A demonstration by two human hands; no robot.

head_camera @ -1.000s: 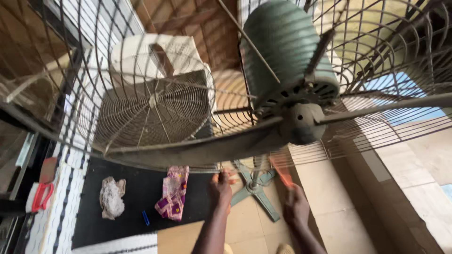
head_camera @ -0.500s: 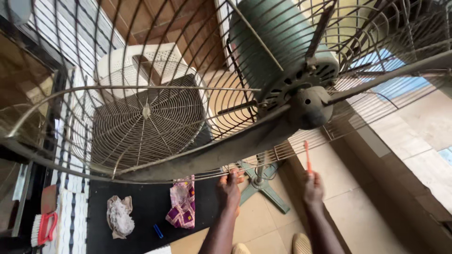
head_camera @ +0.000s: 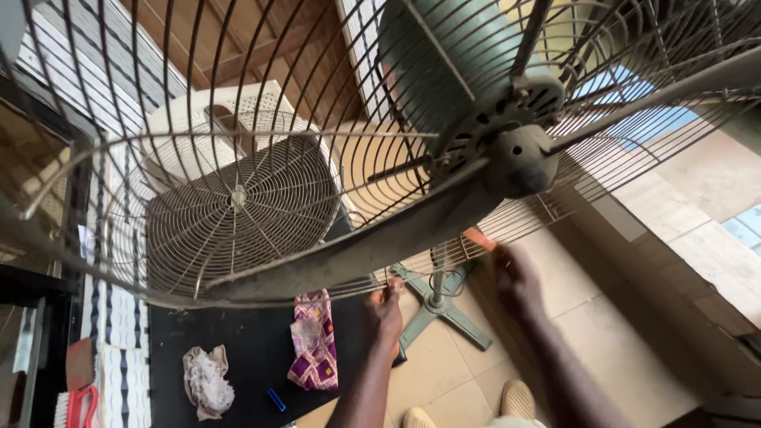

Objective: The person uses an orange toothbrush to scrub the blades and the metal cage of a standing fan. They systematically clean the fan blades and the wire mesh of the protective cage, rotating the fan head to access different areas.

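Under the fan guard, right hand clamps orange brush pointing up-left; left hand grips rim

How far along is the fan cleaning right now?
Done: the front guard is off, leaning behind. In hand: the left hand grips the rear cage rim; the right hand puts an orange brush to its wires. Left: the blade looks dusty.

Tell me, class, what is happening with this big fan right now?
A person stands over a large pedestal fan with its front guard off. The left hand grips the lower rim of the wire cage, just under a dusty blade. The right hand holds a small orange brush against the cage wires. A patterned cloth lies on the dark mat below.
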